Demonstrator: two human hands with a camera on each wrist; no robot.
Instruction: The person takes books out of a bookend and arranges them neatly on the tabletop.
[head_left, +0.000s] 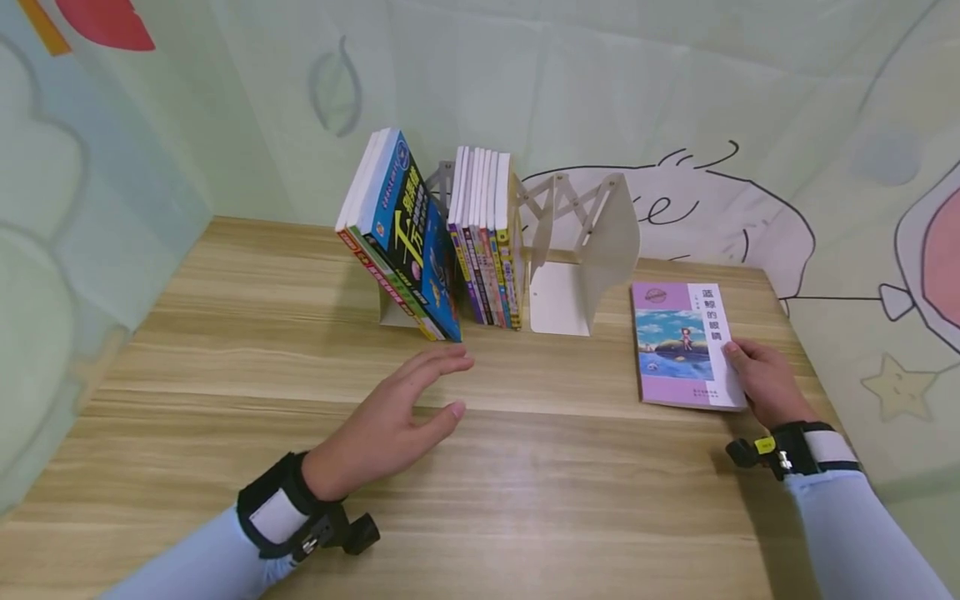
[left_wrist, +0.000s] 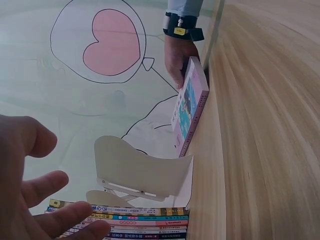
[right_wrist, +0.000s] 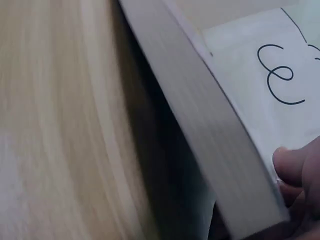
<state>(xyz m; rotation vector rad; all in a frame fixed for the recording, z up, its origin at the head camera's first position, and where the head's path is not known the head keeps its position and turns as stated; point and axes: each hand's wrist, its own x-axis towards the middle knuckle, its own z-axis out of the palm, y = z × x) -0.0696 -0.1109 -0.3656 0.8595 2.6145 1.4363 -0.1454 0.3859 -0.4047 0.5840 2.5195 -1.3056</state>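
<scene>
A paperback book with a pink and white cover and a seaside picture is at the right of the table. My right hand grips its right edge, thumb on the cover and the other fingers underneath. In the right wrist view the page edge is tilted, with a dark gap between book and wood. My left hand is held over the table with fingers spread, holding nothing. Beyond its fingertips, large blue-covered books lean left in a folding metal book rack. Thinner books stand upright beside them.
The rack's right section has a bare white base plate between two panels. Behind the wood-grain table hangs a pale printed cloth with cartoon drawings, which also runs along both sides.
</scene>
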